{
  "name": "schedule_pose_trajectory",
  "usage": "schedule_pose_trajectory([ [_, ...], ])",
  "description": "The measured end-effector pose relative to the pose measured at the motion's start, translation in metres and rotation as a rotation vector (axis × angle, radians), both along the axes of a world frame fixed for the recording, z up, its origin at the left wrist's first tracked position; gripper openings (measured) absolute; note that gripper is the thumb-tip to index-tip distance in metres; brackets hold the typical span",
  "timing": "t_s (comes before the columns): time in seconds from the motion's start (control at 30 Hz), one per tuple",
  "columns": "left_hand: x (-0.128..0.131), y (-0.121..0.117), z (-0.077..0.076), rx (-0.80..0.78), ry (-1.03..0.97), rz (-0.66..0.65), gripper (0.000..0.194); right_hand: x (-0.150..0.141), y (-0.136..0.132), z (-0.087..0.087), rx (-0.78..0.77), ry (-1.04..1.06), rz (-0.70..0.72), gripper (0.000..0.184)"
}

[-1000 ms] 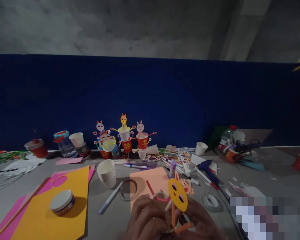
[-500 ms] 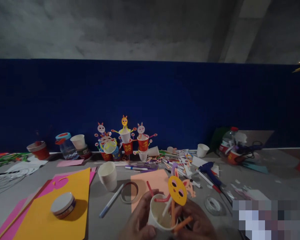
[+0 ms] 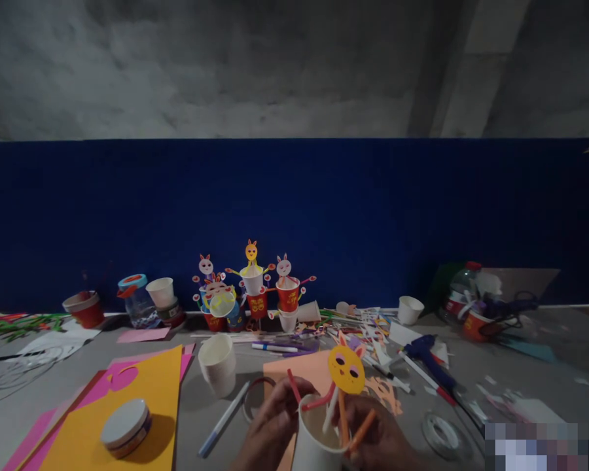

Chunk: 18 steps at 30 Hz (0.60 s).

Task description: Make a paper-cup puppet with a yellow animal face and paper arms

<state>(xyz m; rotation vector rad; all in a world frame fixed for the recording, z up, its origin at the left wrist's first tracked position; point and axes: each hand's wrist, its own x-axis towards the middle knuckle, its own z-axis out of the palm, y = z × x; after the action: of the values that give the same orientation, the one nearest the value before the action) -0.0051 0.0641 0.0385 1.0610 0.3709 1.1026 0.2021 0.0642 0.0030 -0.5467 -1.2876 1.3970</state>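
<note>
A white paper cup (image 3: 319,445) stands upright low in the middle of the view. From it rises a white stick carrying a yellow paper rabbit face (image 3: 346,369) with orange ears. A bent red straw (image 3: 319,401) leans over the cup's left rim, and my left hand (image 3: 273,418) has its fingers closed around the bend. On the other side, an orange straw (image 3: 363,428) bends outward over the rim. My right hand (image 3: 385,435) is closed about it, close against the cup; some of its fingertips are hidden behind the straws.
Stacked white cups (image 3: 218,366), a marker (image 3: 223,418) and a tape roll (image 3: 250,409) lie to the left. Further left, a jar (image 3: 126,428) sits on yellow paper (image 3: 164,386). Rabbit cup figures (image 3: 258,304) stand behind. At right are a glue gun (image 3: 429,360) and clear tape (image 3: 442,433).
My left hand has shifted from around the cup's side up to the red straw at the rim. My right hand stays by the orange straw. The view has tilted slightly upward.
</note>
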Motion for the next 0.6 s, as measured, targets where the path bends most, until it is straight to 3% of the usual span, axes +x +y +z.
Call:
schedule_pose_trajectory([
  [0.17,-0.005,0.000,-0.008,0.009,0.075,0.138,0.037,-0.006,0.001,-0.004,-0.095,0.101,0.097,0.039],
  [0.27,-0.004,0.000,-0.013,0.062,0.069,0.069,0.045,-0.009,-0.002,-0.002,-0.126,0.161,0.116,0.040],
  [0.43,0.003,-0.004,-0.025,0.040,-0.002,-0.132,0.074,-0.008,-0.004,0.012,-0.151,0.171,0.183,0.029],
  [0.6,0.013,-0.012,-0.019,-0.030,-0.042,-0.168,0.068,-0.006,-0.005,0.014,-0.143,0.163,0.146,0.029],
])
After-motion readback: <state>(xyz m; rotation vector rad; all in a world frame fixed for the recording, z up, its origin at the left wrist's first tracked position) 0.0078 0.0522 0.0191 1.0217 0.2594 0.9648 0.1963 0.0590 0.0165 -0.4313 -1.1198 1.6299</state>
